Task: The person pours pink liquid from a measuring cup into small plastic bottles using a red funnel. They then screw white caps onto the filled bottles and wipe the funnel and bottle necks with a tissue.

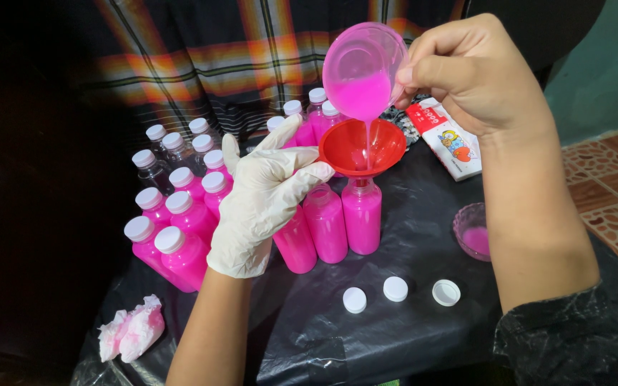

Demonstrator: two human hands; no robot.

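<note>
Funnel: red funnel [361,148] sits upright in the neck of an uncapped bottle [361,216] full of pink liquid, near the middle of the bench [366,322].
Cup: clear plastic cup [363,70] is tilted above the funnel, and a thin pink stream runs from its lip into the funnel.
Right hand: bare right hand [477,75] is closed round the cup, fingers curled on its wall.
Left hand: left hand [262,196] in a white glove rests its fingertips on the funnel's rim, fingers partly spread.
Open bottles: two more uncapped pink bottles [312,229] stand just beside the filling one, partly behind the gloved hand.
Capped bottles: rows of white-capped bottles [177,229] stand to the left and behind; most are pink, a few at the back look clear.
Caps: three loose white caps [395,289] lie in front of the open bottles.
Bowl: small clear bowl [473,231] with pink liquid sits to the right.
Bench cover: black plastic sheet.
Tissue: crumpled pink-stained tissue [131,331] lies at the left front.
Packet: white and red packet [446,137] lies behind the right wrist.
</note>
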